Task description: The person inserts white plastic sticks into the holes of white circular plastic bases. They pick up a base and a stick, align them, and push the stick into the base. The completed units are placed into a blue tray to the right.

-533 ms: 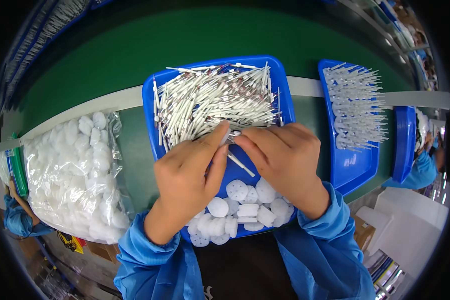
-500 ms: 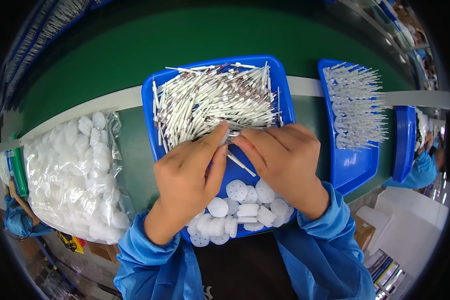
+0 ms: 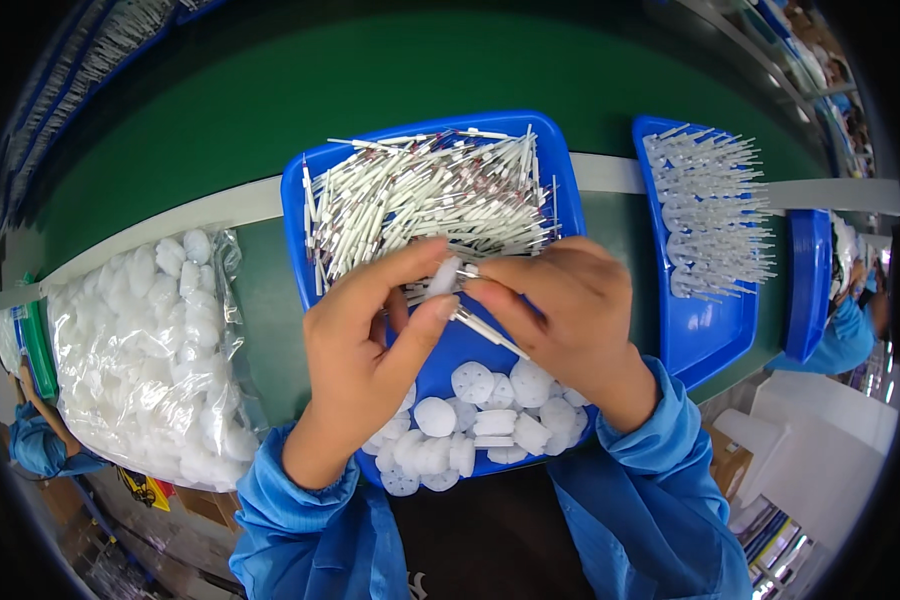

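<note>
A blue tray [image 3: 570, 195] lies in front of me on the green table. Its far half holds a heap of thin white rods [image 3: 425, 200]; its near half holds several white round discs [image 3: 475, 425]. My left hand [image 3: 365, 345] pinches a white disc [image 3: 444, 277] between thumb and fingers over the tray's middle. My right hand [image 3: 560, 310] meets it there and holds a thin white rod [image 3: 490, 330] that slants down toward me. The fingertips of both hands touch at the disc.
A clear plastic bag of white discs [image 3: 160, 360] lies at the left. A second blue tray [image 3: 705, 330] with assembled white pieces in rows stands at the right, with another blue tray [image 3: 808, 285] beyond it. Another person's blue sleeve [image 3: 845, 335] shows at far right.
Both hands stay together over the tray's middle. The fingers have shifted slightly around the disc and rod.
</note>
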### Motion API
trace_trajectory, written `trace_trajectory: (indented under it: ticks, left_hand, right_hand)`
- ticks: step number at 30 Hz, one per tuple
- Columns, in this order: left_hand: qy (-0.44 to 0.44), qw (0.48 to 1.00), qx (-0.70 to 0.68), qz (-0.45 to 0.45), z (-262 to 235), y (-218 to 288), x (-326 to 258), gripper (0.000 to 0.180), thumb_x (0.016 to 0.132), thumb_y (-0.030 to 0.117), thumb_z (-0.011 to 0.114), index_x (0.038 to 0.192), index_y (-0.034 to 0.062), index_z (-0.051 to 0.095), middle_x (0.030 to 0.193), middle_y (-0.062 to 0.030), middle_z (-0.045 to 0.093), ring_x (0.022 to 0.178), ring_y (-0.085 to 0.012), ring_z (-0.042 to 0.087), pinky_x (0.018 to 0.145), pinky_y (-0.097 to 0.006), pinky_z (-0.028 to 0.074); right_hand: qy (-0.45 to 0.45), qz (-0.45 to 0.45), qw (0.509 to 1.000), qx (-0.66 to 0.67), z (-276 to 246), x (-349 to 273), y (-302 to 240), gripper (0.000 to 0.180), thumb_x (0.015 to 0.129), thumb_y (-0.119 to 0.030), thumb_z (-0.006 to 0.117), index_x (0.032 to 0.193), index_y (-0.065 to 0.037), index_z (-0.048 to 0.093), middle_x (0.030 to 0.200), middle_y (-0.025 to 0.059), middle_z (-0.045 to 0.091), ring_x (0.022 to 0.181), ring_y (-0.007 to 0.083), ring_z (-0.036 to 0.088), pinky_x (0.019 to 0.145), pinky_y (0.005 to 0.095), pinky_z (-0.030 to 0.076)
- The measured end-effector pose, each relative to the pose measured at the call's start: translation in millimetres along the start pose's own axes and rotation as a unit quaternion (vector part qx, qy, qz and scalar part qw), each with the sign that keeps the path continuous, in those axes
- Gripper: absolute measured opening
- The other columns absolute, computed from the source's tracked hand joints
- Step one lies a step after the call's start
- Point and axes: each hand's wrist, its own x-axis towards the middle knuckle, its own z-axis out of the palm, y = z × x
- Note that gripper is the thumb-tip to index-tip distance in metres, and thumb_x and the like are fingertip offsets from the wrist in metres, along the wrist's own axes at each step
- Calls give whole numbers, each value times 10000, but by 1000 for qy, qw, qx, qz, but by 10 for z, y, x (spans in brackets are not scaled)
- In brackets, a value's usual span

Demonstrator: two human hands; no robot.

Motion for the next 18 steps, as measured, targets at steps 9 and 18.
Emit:
trace_trajectory:
  ticks: [9, 18]
  left_hand:
    - [-7, 983, 109, 148, -57, 14, 28, 557, 728, 114, 984, 1245, 71, 780, 1171, -76, 739, 866, -147, 620, 637, -259, 468]
    - [39, 963, 142, 227, 22, 27, 34, 520, 676, 75, 960, 1176, 109, 822, 1170, -36, 760, 947, -219, 673, 776, -336, 518]
  right_hand:
    - [-39, 162, 941, 294, -124, 36, -3, 292, 867, -11, 862, 1148, -33, 787, 897, 56, 785, 834, 146, 757, 788, 295, 585]
    - [-31, 200, 923, 329, -34, -52, -56, 310, 882, 11, 862, 1158, -23, 725, 898, 37, 779, 829, 102, 748, 768, 263, 580]
